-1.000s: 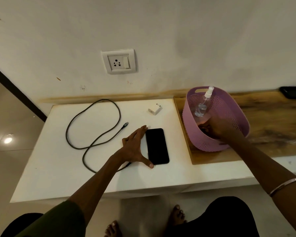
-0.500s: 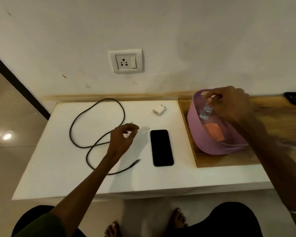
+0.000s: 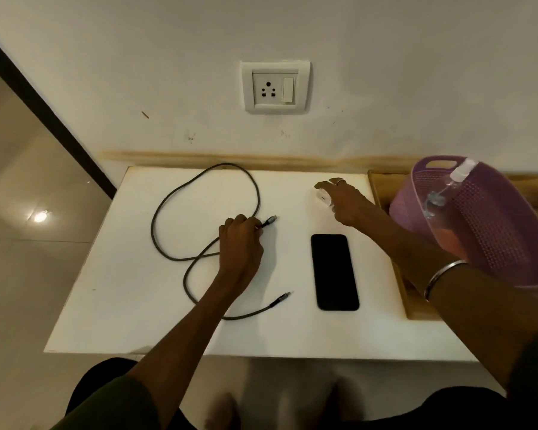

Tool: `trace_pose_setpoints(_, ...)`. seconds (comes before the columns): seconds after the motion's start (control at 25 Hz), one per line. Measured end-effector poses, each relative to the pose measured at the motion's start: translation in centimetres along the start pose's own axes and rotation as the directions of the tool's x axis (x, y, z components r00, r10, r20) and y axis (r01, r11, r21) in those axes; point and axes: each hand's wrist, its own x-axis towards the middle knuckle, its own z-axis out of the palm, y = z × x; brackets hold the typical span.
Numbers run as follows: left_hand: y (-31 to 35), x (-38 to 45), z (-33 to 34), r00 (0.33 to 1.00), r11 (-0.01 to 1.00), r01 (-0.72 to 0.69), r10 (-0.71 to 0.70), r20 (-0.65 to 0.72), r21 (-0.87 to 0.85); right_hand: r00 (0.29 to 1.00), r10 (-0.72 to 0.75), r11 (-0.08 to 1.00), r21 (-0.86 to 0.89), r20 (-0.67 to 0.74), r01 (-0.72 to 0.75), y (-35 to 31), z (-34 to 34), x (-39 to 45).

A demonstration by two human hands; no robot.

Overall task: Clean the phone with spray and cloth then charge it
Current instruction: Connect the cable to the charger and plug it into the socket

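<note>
Phone (image 3: 334, 272) flat, face up on white table (image 3: 131, 305), between both arms. Left hand (image 3: 241, 243) pinching cable (image 3: 168, 203) just behind one plug. Further back, right hand (image 3: 343, 201) curled round charger (image 3: 323, 198). Spray (image 3: 444, 189) in basket (image 3: 491, 225), far right.

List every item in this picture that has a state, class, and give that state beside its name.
phone: flat on the table, screen dark
cable: unplugged, one end pinched by the left hand
charger adapter: under the right hand
wall socket: nothing plugged in
spray bottle: leaning in the purple basket
</note>
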Motion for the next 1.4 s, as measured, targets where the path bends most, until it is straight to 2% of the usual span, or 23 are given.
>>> trace_pose_setpoints(0.2, 0.6, 2.0, -2.5, 0.995, 0.98, 0.058, -0.072, -0.069, -0.189, 0.996, 0.032, 0.991, 0.13, -0.088, -0.021, 0.1, 0.0, -1.0)
trace_pose_setpoints(0.32, 1.5, 3.2, -5.0, 0.992, 0.959, 0.056, -0.086, -0.096, -0.278, 0.974, -0.003, 1.0, 0.01, -0.225, 0.005, -1.6, -2.2, -2.7)
trace_pose_setpoints(0.36, 1.9, 3.5, -5.9, 0.988, 0.953, 0.058, -0.097, -0.118, -0.298, 0.967, -0.015, 0.999, 0.026, -0.256, 0.022, -2.4, -3.3, -3.3)
trace_pose_setpoints(0.48, 3.7, 4.3, -9.1, 0.974, 0.945, 0.013, -0.086, -0.21, -0.326, 0.955, -0.037, 0.958, 0.261, -0.293, 0.118, -5.2, -7.7, -5.5)
trace_pose_setpoints(0.64, 6.9, 5.1, -13.6, 0.959, 0.921, -0.101, -0.01, -0.284, -0.376, 0.933, -0.065, 0.888, 0.405, -0.355, 0.216, -9.0, -13.8, -8.0)
trace_pose_setpoints(0.84, 10.2, 4.9, -17.9, 0.919, 0.897, -0.282, 0.15, -0.365, -0.34, 0.905, -0.077, 0.879, 0.4, -0.419, 0.26, -12.4, -18.6, -10.7)
trace_pose_setpoints(1.04, 11.8, 4.0, -19.7, 0.885, 0.878, -0.384, 0.261, -0.385, -0.287, 0.892, -0.104, 0.887, 0.364, -0.439, 0.283, -13.8, -20.1, -12.8)
trace_pose_setpoints(1.2, 12.5, 3.7, -20.6, 0.862, 0.87, -0.436, 0.331, -0.383, -0.23, 0.887, -0.096, 0.895, 0.35, -0.451, 0.275, -14.0, -20.3, -13.5)
trace_pose_setpoints(1.4, 13.3, 3.6, -21.1, 0.869, 0.892, -0.433, 0.374, -0.325, -0.132, 0.884, -0.083, 0.918, 0.31, -0.46, 0.247, -13.8, -20.4, -13.7)
